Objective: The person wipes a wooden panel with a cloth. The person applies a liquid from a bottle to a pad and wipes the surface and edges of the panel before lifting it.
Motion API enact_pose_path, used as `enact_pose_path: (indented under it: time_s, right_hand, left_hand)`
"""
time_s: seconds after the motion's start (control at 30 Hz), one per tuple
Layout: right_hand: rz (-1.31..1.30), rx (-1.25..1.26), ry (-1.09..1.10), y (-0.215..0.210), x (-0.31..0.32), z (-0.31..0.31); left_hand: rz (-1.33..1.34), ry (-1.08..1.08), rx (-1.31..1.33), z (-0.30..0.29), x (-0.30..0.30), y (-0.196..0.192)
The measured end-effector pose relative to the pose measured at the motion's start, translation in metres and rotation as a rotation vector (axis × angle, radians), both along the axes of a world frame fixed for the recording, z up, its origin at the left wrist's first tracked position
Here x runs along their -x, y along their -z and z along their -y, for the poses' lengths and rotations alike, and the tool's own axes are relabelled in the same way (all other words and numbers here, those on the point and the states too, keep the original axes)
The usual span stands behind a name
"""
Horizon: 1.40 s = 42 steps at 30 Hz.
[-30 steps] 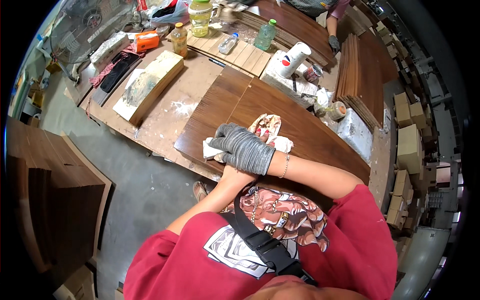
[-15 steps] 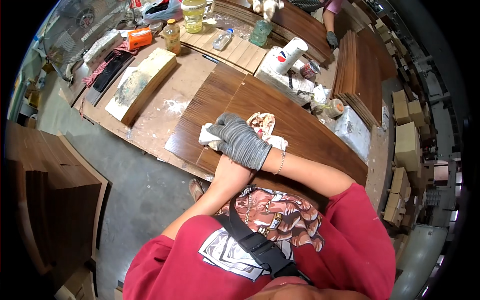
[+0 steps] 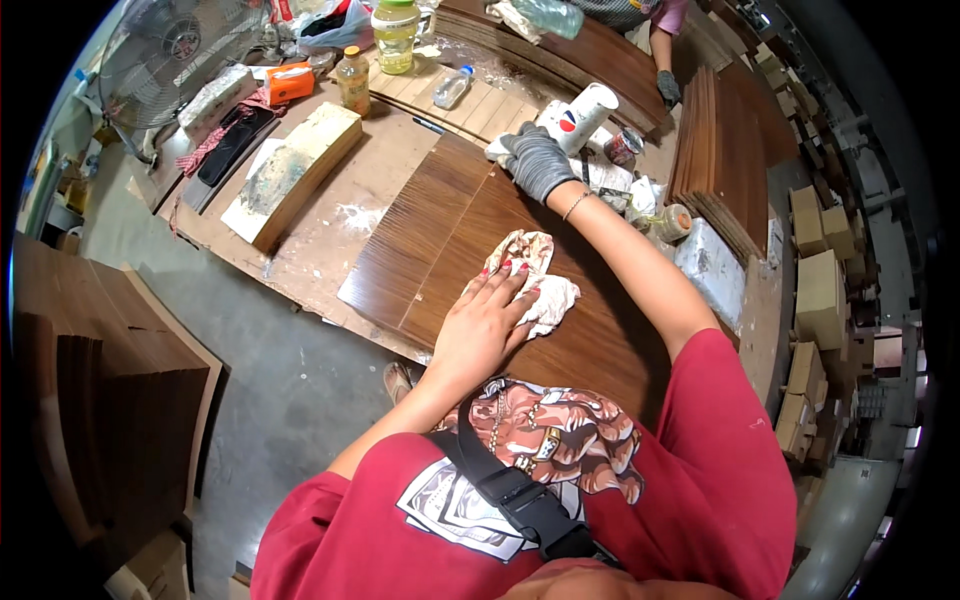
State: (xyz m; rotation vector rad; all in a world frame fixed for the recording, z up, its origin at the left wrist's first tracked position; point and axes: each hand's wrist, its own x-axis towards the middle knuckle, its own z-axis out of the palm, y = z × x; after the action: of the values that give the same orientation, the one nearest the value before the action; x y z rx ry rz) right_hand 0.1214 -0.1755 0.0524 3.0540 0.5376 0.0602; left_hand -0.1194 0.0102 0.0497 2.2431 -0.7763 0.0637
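Left hand (image 3: pixel 487 325) flat, ungripping on rag (image 3: pixel 532 280); gloved right hand (image 3: pixel 537 160) maybe holds cup (image 3: pixel 582 112) pointing up-right.

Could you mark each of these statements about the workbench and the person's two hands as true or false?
1. The left hand rests on a crumpled rag lying on the dark wood panel. True.
2. The right hand is bare. False: it wears a grey glove.
3. The right hand reaches toward the white cup at the panel's far edge. True.
4. The rag lies on the floor. False: it is on the panel.
5. An orange-capped bottle stands on the bench. True.
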Motion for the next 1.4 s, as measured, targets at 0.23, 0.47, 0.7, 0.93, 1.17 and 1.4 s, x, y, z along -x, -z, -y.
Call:
enact_pose_path:
  time_s: [0.23, 0.47, 0.7, 0.93, 1.17, 1.4]
  right_hand:
    - [-0.036, -0.039, 0.044, -0.005, 0.001, -0.001]
    - [0.02, -0.226, -0.116, -0.008, 0.092, -0.045]
    - [-0.327, -0.273, -0.187, -0.038, 0.186, -0.109]
    - [-0.266, 0.083, 0.298, -0.042, 0.246, -0.163]
    - [-0.363, -0.303, 0.065, -0.029, 0.231, -0.146]
    - [-0.057, -0.251, -0.094, -0.019, 0.123, -0.065]
  left_hand:
    - [0.0, 0.016, 0.009, 0.0, -0.001, 0.003]
    - [0.06, 0.001, 0.025, 0.0, -0.001, 0.004]
    - [-0.03, 0.01, 0.194, 0.0, 0.003, 0.034]
    - [0.089, 0.051, -0.035, 0.007, -0.01, 0.033]
    - [0.12, 0.048, -0.052, 0.01, -0.006, 0.04]
    - [-0.114, 0.059, -0.093, -0.002, -0.002, -0.005]
